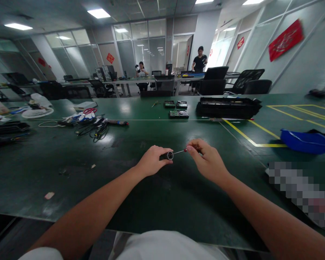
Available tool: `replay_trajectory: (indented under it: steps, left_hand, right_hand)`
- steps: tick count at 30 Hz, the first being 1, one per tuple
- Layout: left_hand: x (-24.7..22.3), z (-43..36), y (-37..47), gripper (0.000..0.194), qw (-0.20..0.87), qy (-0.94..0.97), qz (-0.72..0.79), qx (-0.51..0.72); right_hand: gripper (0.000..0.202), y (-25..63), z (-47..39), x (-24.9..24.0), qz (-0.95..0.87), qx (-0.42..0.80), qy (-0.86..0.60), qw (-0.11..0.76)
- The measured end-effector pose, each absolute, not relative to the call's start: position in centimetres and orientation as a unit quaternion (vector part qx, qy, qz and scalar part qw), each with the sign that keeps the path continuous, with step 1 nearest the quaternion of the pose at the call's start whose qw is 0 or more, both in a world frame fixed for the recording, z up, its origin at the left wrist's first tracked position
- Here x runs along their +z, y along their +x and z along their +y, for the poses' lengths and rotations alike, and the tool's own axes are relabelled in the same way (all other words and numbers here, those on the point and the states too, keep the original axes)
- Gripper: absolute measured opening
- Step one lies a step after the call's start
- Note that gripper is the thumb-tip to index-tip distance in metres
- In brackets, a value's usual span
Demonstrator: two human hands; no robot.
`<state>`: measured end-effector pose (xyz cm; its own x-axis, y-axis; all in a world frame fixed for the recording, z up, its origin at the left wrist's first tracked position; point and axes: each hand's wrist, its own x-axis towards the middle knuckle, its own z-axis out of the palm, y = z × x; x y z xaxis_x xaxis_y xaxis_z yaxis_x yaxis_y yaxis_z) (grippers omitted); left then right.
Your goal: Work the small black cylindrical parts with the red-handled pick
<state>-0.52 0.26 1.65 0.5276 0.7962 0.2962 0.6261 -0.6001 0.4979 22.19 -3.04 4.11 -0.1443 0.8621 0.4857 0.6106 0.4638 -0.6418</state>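
Observation:
My left hand (153,160) is closed round a small black cylinder (169,155) whose round, light-rimmed end faces me and to the right. In my right hand (206,159) is a screwdriver (185,150) with a thin metal shaft and a red part by the fingertips. Its shaft points left and its tip meets the cylinder's end; whether it sits inside cannot be made out. Both hands are above the green table (141,202), near its front middle. Most of the screwdriver's handle is hidden by my right fingers.
Several hard drives (178,114) lie farther back, beside a long black plastic housing (229,107). Tangled cables (96,126) are on the left, with a white fan-like part (38,112) beyond. A blue tray (307,141) stands at right. Two people are at a far table.

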Motion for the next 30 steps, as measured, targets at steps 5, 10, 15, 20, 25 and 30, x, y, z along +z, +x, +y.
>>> replay_trajectory:
  steps: [5,10,15,20,25,30]
  left_hand:
    - [1.7,0.25,-0.5,0.036,0.171,0.853,0.422,0.255]
    - [1.7,0.21,-0.52,0.038,0.172,0.848,0.422,0.27]
    - [1.5,0.29,-0.67,0.039,0.176,0.845,0.42,0.28]
    - [1.25,0.4,-0.71,0.037,0.176,0.846,0.414,0.284]
    - [1.36,0.36,-0.67,0.035,0.17,0.847,0.426,0.268]
    - [1.34,0.53,-0.82,0.034,0.176,0.833,0.445,0.279]
  right_hand:
    - [0.033,22.15,-3.25,4.38,-0.744,0.154,-0.501,0.414]
    - [0.036,21.79,-3.38,4.17,-0.726,0.139,-0.52,0.429]
    - [0.033,21.89,-3.08,3.75,-0.701,0.178,-0.519,0.456]
    - [0.037,22.1,-2.9,4.16,-0.708,0.202,-0.541,0.406]
    - [0.032,21.9,-2.76,4.2,-0.712,0.195,-0.543,0.399]
    - [0.027,21.81,-2.72,3.82,-0.724,0.211,-0.515,0.407]
